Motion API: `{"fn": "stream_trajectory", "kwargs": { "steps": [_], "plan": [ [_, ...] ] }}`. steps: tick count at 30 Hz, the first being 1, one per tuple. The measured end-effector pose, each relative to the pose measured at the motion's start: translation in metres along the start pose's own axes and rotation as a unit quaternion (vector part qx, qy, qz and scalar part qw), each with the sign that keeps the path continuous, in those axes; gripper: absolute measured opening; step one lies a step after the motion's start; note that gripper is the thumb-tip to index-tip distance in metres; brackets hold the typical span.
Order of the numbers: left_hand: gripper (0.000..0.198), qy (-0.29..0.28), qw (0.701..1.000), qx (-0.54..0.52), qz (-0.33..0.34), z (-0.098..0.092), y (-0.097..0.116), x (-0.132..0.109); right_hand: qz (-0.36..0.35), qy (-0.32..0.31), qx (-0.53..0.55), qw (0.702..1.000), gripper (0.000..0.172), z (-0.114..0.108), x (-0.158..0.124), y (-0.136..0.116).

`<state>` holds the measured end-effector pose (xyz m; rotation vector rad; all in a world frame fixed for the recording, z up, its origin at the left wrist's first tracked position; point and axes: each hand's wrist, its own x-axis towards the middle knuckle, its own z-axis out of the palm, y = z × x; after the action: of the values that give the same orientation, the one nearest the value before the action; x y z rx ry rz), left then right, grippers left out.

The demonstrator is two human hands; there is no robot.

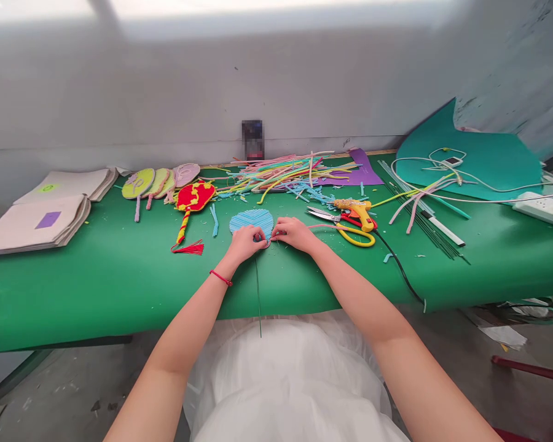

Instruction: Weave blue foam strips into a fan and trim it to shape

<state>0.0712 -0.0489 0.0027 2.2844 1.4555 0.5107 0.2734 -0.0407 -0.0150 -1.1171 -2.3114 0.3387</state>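
Observation:
A round blue fan piece (252, 218) lies on the green table, with a thin green wire (258, 288) running from its lower edge past the table's front edge. My left hand (247, 242) pinches at the lower edge of the blue piece. Close beside it, my right hand (291, 234) is closed at the lower right edge. Between both hands runs a pink pipe cleaner (325, 226), one end curving under my fingertips and the other reaching right toward the scissors. Its exact contact with the blue rim is hidden by my fingers.
Scissors (356, 236) and a yellow glue gun (360, 212) lie to the right. Behind is a pile of pipe cleaners (286, 175). Finished fans (196, 196) and notebooks (50, 218) are at the left; green wires and teal sheets (483, 162) at the right.

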Motion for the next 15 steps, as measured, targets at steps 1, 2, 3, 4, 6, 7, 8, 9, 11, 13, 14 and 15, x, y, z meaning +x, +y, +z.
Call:
{"fn": "stream_trajectory", "kwargs": {
  "steps": [1, 2, 3, 4, 6, 7, 8, 9, 11, 13, 14, 15],
  "plan": [
    [0.013, 0.0, 1.0, 0.001, -0.001, -0.0002, 0.0003, -0.0001, 0.011, -0.001, 0.003, 1.0, 0.007, -0.0008, -0.0006, -0.0008],
    [0.013, 0.0, 1.0, 0.003, -0.002, -0.0005, 0.0008, -0.0002, 0.026, 0.0, 0.007, 1.0, 0.008, -0.0017, -0.0012, -0.0015],
    [0.013, -0.001, 1.0, 0.006, -0.003, -0.0009, 0.0014, -0.0004, 0.043, 0.001, 0.011, 0.999, 0.009, -0.0026, -0.0019, -0.0021],
    [0.014, -0.002, 1.0, 0.007, -0.004, -0.0013, 0.0019, -0.0006, 0.059, 0.003, 0.016, 0.998, 0.01, -0.0034, -0.0026, -0.0024],
    [0.013, -0.003, 1.0, 0.009, -0.004, -0.0019, 0.0028, -0.001, 0.078, -0.001, 0.03, 0.996, 0.012, -0.0045, -0.0035, -0.0022],
    [0.013, -0.003, 1.0, 0.009, -0.003, -0.002, 0.003, -0.0011, 0.078, -0.007, 0.042, 0.996, 0.013, -0.0048, -0.0037, -0.0016],
    [0.013, -0.003, 1.0, 0.008, -0.003, -0.0019, 0.0029, -0.0013, 0.071, -0.014, 0.057, 0.996, 0.013, -0.005, -0.0037, -0.0008],
    [0.013, -0.002, 1.0, 0.007, -0.001, -0.0016, 0.0025, -0.0013, 0.061, -0.019, 0.075, 0.995, 0.013, -0.0051, -0.0036, 0.0002],
    [0.012, 0.001, 1.0, 0.002, 0.001, -0.0006, 0.001, -0.0011, 0.038, -0.025, 0.11, 0.993, 0.013, -0.0051, -0.0032, 0.0026],
    [0.012, 0.004, 1.0, -0.009, 0.0, 0.0006, -0.0008, -0.0007, 0.026, -0.026, 0.132, 0.991, 0.014, -0.005, -0.0029, 0.0049],
    [0.012, 0.005, 1.0, -0.015, 0.0, 0.0011, -0.0016, -0.0005, 0.025, -0.026, 0.139, 0.99, 0.015, -0.005, -0.0029, 0.0059],
    [0.013, 0.005, 1.0, -0.02, -0.001, 0.0015, -0.0022, -0.0003, 0.026, -0.027, 0.144, 0.989, 0.016, -0.005, -0.0028, 0.0067]
  ]
}}
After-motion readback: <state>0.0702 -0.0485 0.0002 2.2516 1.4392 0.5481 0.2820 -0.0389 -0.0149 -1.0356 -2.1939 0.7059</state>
